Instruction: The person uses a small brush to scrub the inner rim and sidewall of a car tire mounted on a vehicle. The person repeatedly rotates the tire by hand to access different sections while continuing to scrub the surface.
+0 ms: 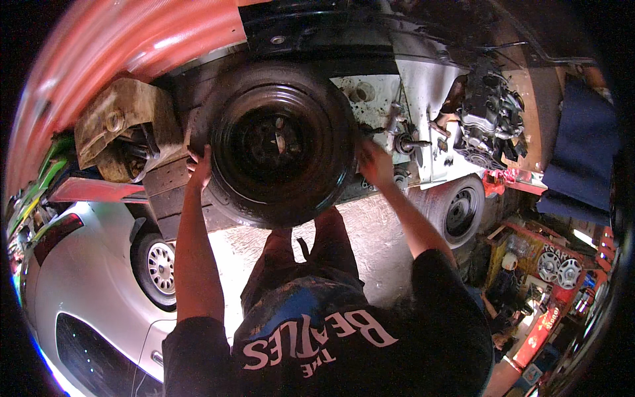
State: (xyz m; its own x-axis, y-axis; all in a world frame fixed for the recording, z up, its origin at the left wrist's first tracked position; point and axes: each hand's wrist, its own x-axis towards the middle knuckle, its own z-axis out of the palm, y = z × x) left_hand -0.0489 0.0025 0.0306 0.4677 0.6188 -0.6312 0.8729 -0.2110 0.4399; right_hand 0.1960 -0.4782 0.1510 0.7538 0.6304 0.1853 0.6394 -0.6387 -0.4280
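Observation:
A dark car wheel (271, 147), a black tyre on a black steel rim, stands upright in front of me, held between both hands. My left hand (199, 167) presses against the left side of the tyre, fingers bent at its edge. On the opposite side, my right hand (374, 163) grips the tyre's right edge; its fingertips are partly hidden and a little blurred. Just right of that hand, a metal hub or shaft part (411, 143) sticks out before a white panel (423, 86). Whether the wheel rests on anything behind it is hidden.
A brown, dirty part (126, 126) sits on planks at the left. Below it is a silver car (99, 278). At right are an engine (489, 109), another wheel (455, 210) on the floor and a cluttered red-edged shelf (539, 324).

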